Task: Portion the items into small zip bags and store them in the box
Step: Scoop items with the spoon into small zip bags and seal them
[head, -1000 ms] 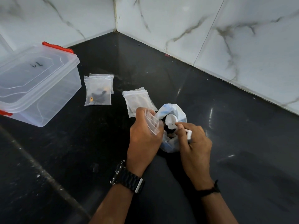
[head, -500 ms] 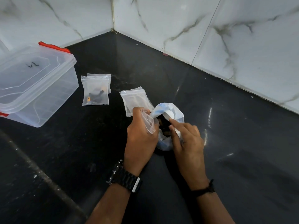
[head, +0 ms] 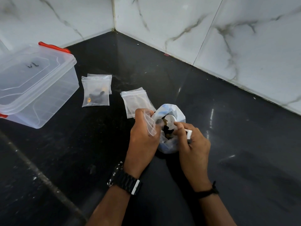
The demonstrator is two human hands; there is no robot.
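On the black, glossy worktop (head: 211, 168), in the corner of white marble-veined wall tiles (head: 179, 22), a crumpled white-and-blue plastic bag (head: 176, 111) stands open at the top, showing a jumble of small dark pieces and a round white part (head: 171, 122) with tiny holes in it. The left hand (head: 143, 136) has its fingers curled around a small clear zip bag (head: 149, 123), pinching it so that the thin, creased film hangs slack just beside the big bag's mouth; whether that small bag holds anything cannot be told. The right hand (head: 193, 144) is curled too, gripping a small white block-shaped piece (head: 189, 134) between its fingers while a fingertip touches the round white part at the bag's opening. Just behind the left hand lies a short stack of empty zip bags (head: 136, 99), flat, clear and slightly fanned. Farther left, well apart from the hands, a filled zip bag (head: 95, 94) lies flat on another one, with dark pieces and a small orange-brown bit visible through the film. At the left edge stands the clear plastic box (head: 37, 88) with red latches, its translucent lid on. A black watch (head: 124, 181) sits on the left wrist and a thin dark band (head: 206, 191) on the right.
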